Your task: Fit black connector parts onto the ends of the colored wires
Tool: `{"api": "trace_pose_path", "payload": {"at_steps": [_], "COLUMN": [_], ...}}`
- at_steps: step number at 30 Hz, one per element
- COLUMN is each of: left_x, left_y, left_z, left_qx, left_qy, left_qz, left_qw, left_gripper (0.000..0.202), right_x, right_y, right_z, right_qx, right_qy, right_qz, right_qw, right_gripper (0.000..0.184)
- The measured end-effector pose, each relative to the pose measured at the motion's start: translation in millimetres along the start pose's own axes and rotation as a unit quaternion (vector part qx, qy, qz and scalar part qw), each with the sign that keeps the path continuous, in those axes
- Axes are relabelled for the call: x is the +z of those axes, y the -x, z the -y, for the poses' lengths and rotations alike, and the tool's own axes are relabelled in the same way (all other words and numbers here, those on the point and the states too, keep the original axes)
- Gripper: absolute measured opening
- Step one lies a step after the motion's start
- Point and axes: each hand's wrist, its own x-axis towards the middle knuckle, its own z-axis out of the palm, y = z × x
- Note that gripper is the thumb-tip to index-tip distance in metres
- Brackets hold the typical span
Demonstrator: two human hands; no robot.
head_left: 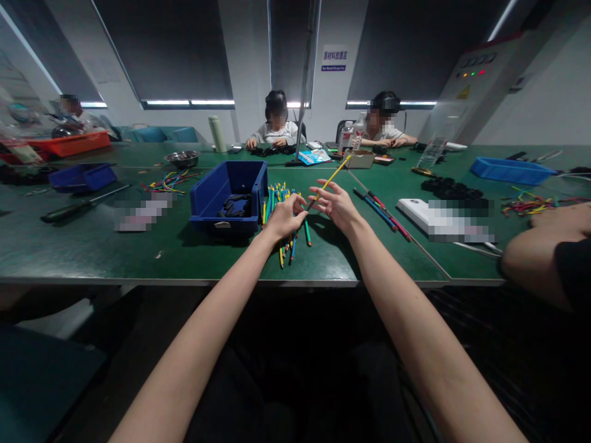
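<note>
My left hand (287, 216) and my right hand (336, 205) are raised together over the green table (92, 246), above a pile of coloured wires (281, 212). A yellow wire (333, 175) with a dark sleeve at its near end slants up and away from my fingers. My left hand pinches its near end. My right hand's fingers are spread and touch the same wire just beside it. A blue bin (229, 195) holding dark parts stands just left of the pile.
Red and blue wires (382, 212) and a white box (427, 215) lie right of my hands. A co-worker's arm (545, 246) rests at the right edge. Two people sit across the table. More blue trays (508, 170) and wire heaps (168, 182) lie further out.
</note>
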Motion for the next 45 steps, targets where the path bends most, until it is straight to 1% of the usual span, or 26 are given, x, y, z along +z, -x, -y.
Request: {"api": "trace_pose_path", "payload": {"at_steps": [5, 10, 13, 15, 19, 22, 25, 27, 29, 32, 35, 38, 40, 43, 45], "left_x": [-0.8, -1.2, 0.1, 1.1, 0.5, -1.3, -2.2, -2.1, -1.9, -1.3, -0.8, -1.1, -2.1, -4.0, -5.3], "left_y": [-0.3, 0.5, 0.4, 0.1, -0.3, -0.7, -1.6, -2.2, -2.6, -3.1, -3.8, -4.5, -4.4, -3.6, -3.2], "left_z": [0.7, -0.7, 1.0, 2.2, 0.1, -3.5, -4.1, -2.8, -1.1, 0.7, 1.4, 1.9, 2.3, 2.7, 2.1], "left_qx": [-0.023, -0.016, -0.008, -0.015, -0.039, -0.054, -0.057, -0.051, -0.046, -0.047, -0.054, -0.064, -0.078, -0.103, -0.107], "left_qy": [-0.029, -0.006, 0.004, 0.01, 0.008, -0.004, -0.013, -0.008, 0.002, 0.013, 0.028, 0.046, 0.044, 0.032, 0.027], "left_qz": [0.019, 0.01, 0.019, 0.02, 0.015, 0.014, 0.016, 0.009, -0.004, -0.031, -0.066, -0.108, -0.132, -0.153, -0.144], "left_qw": [0.999, 1.0, 1.0, 1.0, 0.999, 0.998, 0.998, 0.999, 0.999, 0.998, 0.996, 0.991, 0.987, 0.982, 0.983], "left_gripper": [0.026, 0.033, 0.033, 0.032, 0.028, 0.02, 0.014, 0.012, 0.01, 0.01, 0.013, 0.018, 0.021, 0.028, 0.03], "right_x": [-1.0, 1.5, 4.4, 6.8, 11.1, 12.3, 12.4, 12.7, 13.7, 16.0, 17.5, 17.3, 17.0, 17.2, 17.9], "right_y": [0.4, -0.2, 0.5, 1.0, 2.2, 3.8, 6.3, 8.3, 10.5, 13.7, 15.8, 16.2, 16.3, 16.6, 17.0], "right_z": [-2.8, -7.0, -7.0, -5.8, -2.3, -0.7, -0.6, -1.3, -2.2, -2.8, -1.5, 0.9, 2.2, 2.8, 2.4], "right_qx": [-0.031, -0.08, -0.105, -0.118, -0.131, -0.136, -0.163, -0.188, -0.195, -0.175, -0.154, -0.131, -0.116, -0.091, -0.075], "right_qy": [0.05, 0.084, 0.107, 0.126, 0.208, 0.285, 0.358, 0.418, 0.487, 0.582, 0.638, 0.673, 0.692, 0.71, 0.717], "right_qz": [0.0, -0.027, -0.04, -0.045, -0.07, -0.105, -0.133, -0.153, -0.175, -0.194, -0.2, -0.201, -0.19, -0.157, -0.135], "right_qw": [0.998, 0.993, 0.988, 0.984, 0.967, 0.943, 0.91, 0.876, 0.833, 0.77, 0.728, 0.7, 0.687, 0.681, 0.679], "right_gripper": [0.035, 0.043, 0.043, 0.042, 0.044, 0.045, 0.045, 0.043, 0.04, 0.038, 0.041, 0.046, 0.051, 0.059, 0.063]}}
